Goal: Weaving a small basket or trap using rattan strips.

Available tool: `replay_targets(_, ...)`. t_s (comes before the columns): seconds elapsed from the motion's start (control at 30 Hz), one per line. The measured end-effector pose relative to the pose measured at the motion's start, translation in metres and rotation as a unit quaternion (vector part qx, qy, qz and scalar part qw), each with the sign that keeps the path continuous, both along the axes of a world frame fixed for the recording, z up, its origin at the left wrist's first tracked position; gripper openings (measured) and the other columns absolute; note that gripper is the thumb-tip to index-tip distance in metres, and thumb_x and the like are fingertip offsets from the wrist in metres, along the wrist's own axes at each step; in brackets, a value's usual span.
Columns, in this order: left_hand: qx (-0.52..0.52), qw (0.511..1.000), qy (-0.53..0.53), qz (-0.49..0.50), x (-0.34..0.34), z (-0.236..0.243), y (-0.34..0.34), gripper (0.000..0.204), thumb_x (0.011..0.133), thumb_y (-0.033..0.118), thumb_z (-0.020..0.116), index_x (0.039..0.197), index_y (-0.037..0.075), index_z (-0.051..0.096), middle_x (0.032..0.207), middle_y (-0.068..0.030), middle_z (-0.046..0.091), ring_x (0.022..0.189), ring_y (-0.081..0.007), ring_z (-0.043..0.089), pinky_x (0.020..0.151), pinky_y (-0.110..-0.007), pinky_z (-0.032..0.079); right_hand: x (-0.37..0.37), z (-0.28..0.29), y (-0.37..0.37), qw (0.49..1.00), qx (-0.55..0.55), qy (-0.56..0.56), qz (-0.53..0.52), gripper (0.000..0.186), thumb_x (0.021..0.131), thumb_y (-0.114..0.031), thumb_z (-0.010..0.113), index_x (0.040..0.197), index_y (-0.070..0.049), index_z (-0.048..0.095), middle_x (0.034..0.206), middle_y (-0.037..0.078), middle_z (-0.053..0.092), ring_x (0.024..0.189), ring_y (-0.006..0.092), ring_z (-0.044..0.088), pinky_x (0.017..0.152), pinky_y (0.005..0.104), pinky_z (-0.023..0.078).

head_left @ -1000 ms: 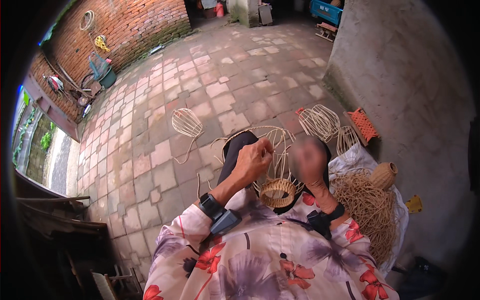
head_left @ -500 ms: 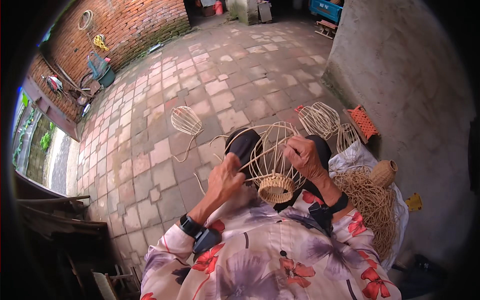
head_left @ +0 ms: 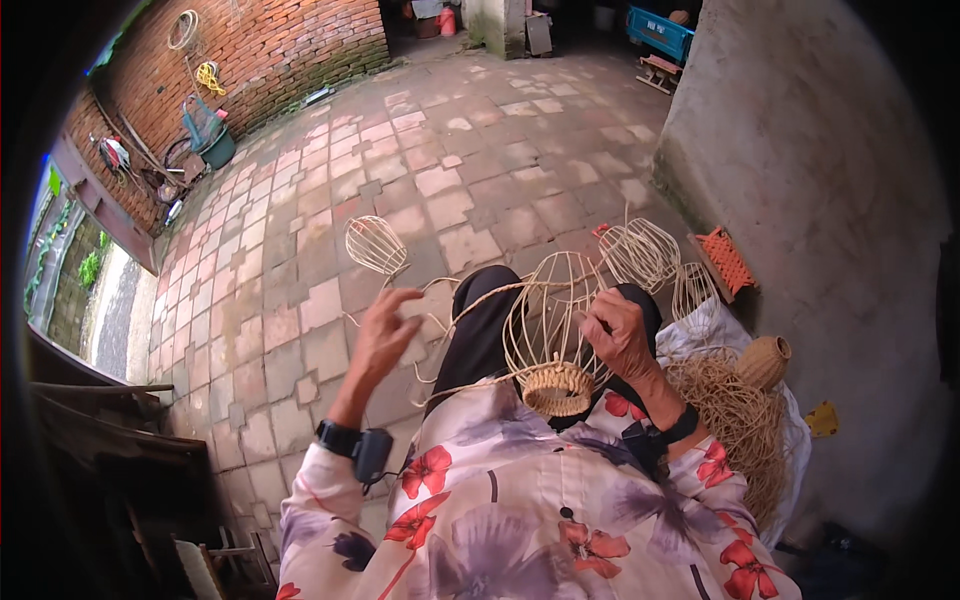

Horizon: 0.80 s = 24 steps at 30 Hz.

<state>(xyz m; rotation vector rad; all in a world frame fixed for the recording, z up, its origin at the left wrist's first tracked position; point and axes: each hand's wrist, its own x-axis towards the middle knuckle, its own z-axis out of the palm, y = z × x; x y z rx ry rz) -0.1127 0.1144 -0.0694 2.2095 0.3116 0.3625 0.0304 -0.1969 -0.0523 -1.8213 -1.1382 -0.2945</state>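
Note:
A partly woven basket rests in my lap, its thick braided ring toward me and its thin bare ribs fanning away into a rounded cage. My right hand is closed on the ribs along the basket's right side. My left hand is off to the left, away from the basket, with fingers apart and nothing visible in them. A long pale weaving strand runs left from the braided ring across my thigh. Another twisted strand curves from the ribs over my left knee.
Bare cage frames lie on the paving, one frame at left and another at right. Beside my right leg, a white sack bears a heap of strands and a small woven basket. A concrete wall stands right.
My left hand has let go of the strand and swung left, away from the basket, its fingers spreading. The strands have dropped across my left leg. My right hand stays at the ribs.

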Motion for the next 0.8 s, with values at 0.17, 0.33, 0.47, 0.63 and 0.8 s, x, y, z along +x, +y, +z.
replay_targets(0.17,0.129,0.962,-0.216,-0.11,0.071,0.016,-0.083,0.028,0.087,0.011,0.059,0.115,0.006,0.061,0.103,-0.013,0.06,0.073,-0.0263,0.061,0.067,-0.036,0.049,-0.006,0.004,0.005,1.0,0.003,-0.017,0.015,0.025,0.08,-0.009,0.066,0.062,-0.001,0.049,0.058,0.011,0.045,0.057,0.0289,0.044,0.058,0.0375,0.038)
replay_targets(0.33,0.195,0.954,-0.132,-0.188,0.07,0.022,-0.084,0.015,0.09,0.016,0.057,0.098,0.005,0.063,0.086,-0.014,0.061,0.078,-0.0359,0.061,0.068,-0.043,0.05,0.006,-0.008,-0.003,0.996,0.058,0.061,0.013,0.031,0.086,-0.014,0.061,0.064,0.0,0.045,0.057,0.007,0.039,0.054,0.0195,0.038,0.055,0.0334,0.035)
replay_targets(0.47,0.109,0.991,-0.052,-0.06,0.027,-0.016,0.001,0.015,0.092,0.012,0.05,0.089,0.003,0.061,0.077,-0.0161,0.061,0.072,-0.0328,0.061,0.066,-0.038,0.049,0.015,-0.01,-0.027,0.967,0.079,0.239,-0.029,0.04,0.093,-0.026,0.058,0.065,-0.002,0.042,0.059,-0.004,0.033,0.06,0.0035,0.029,0.049,0.0259,0.026)
replay_targets(0.63,0.15,0.947,0.069,0.276,-0.106,-0.107,0.203,0.034,0.093,0.031,0.051,0.094,0.0,0.065,0.082,-0.0193,0.066,0.079,-0.0317,0.063,0.072,-0.041,0.048,0.014,0.005,-0.032,0.963,0.079,0.257,0.01,0.043,0.093,-0.034,0.057,0.066,-0.005,0.043,0.059,-0.006,0.032,0.06,0.0037,0.029,0.049,0.0252,0.025)
replay_targets(0.8,0.369,0.801,0.372,0.289,-0.211,-0.128,0.256,0.035,0.092,0.034,0.05,0.111,0.008,0.065,0.108,-0.0152,0.066,0.094,-0.0318,0.065,0.079,-0.042,0.051,0.017,0.002,-0.039,0.961,0.057,0.272,0.008,0.042,0.093,-0.033,0.057,0.066,-0.003,0.044,0.059,-0.005,0.032,0.061,0.0034,0.03,0.049,0.0257,0.025)
